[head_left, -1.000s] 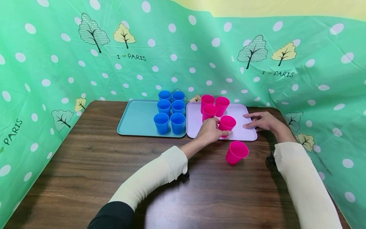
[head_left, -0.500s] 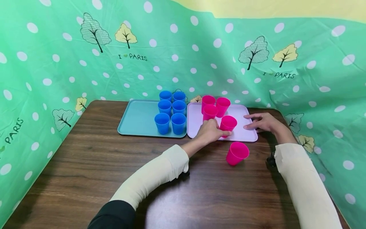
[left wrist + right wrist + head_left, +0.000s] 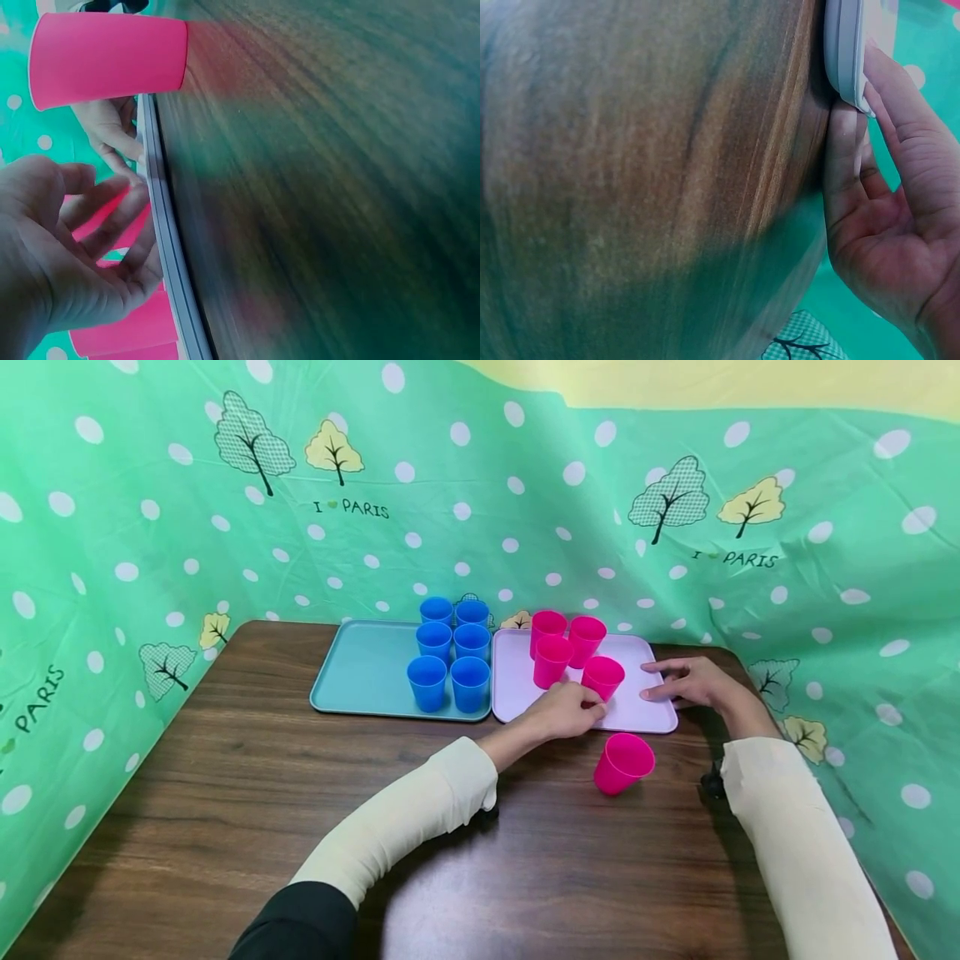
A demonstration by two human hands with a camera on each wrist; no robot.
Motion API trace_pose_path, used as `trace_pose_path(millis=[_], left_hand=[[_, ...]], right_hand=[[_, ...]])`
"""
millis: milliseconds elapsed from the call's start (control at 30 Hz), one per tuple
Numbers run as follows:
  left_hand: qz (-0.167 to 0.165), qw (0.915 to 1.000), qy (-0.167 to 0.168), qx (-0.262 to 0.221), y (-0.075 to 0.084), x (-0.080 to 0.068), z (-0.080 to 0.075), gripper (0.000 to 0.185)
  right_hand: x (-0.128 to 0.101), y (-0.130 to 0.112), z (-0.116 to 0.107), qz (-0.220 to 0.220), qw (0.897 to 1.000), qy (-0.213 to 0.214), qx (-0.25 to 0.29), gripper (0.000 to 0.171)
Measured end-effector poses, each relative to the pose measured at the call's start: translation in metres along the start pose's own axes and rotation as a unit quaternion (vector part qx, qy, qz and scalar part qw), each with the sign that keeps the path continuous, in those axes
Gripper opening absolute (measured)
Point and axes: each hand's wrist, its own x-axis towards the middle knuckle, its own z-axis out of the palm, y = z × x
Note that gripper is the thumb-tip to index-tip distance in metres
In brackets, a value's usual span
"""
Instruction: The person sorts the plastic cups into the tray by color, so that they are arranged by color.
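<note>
Upright pink cups stand on the lilac tray (image 3: 517,697). My left hand (image 3: 566,710) is just in front of the nearest tray cup (image 3: 603,675), fingers loosely bent; in the left wrist view this left hand (image 3: 82,247) shows nothing held in its palm. Whether a fingertip touches the cup is hidden. My right hand (image 3: 693,681) holds the tray's right edge. In the right wrist view the right hand (image 3: 892,225) has digits over the rim and another against the tray's outer side. Another pink cup (image 3: 624,765) stands on the table before the tray.
A teal tray (image 3: 360,677) adjoins the lilac one on the left, with several blue cups (image 3: 429,683) in two columns at its right side. Three pink cups (image 3: 552,662) sit together at the lilac tray's back left. A green dotted cloth (image 3: 420,543) hangs behind the wooden table (image 3: 262,827).
My left hand has slid from around the nearest tray cup toward the tray's front edge, its fingers letting go. That cup sits slightly farther back. My right hand has stayed put.
</note>
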Motion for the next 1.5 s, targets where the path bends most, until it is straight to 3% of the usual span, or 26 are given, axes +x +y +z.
trace_pose_path(millis=[267,467,600,700,867,1100,1500], left_hand=[[-0.005,0.9999,-0.011,0.004,-0.002,0.007,-0.003,0.049],[-0.051,0.9980,0.003,0.036,-0.019,0.036,0.009,0.055],[-0.049,0.9985,-0.001,0.026,-0.028,0.044,0.010,0.054],[-0.037,0.9990,0.001,0.025,-0.019,0.031,0.002,0.054],[0.011,0.9994,0.009,0.032,-0.006,0.009,-0.009,0.052],[0.055,0.9976,0.013,0.040,0.002,-0.004,-0.015,0.044],[0.111,0.9922,-0.029,0.050,0.023,-0.027,-0.016,0.050]], right_hand=[[0.002,0.001,-0.001,-0.001,1.000,0.001,-0.010,0.095],[0.004,0.001,-0.001,-0.001,1.000,0.001,-0.015,0.098],[0.004,0.002,-0.001,-0.002,1.000,0.000,-0.016,0.098],[0.003,0.001,-0.001,-0.004,1.000,0.000,-0.017,0.097],[0.001,0.000,-0.001,-0.006,1.000,-0.001,-0.015,0.094],[0.001,0.000,-0.001,-0.003,1.000,0.001,-0.016,0.093],[-0.001,0.000,0.001,-0.027,1.000,0.004,-0.016,0.088]])
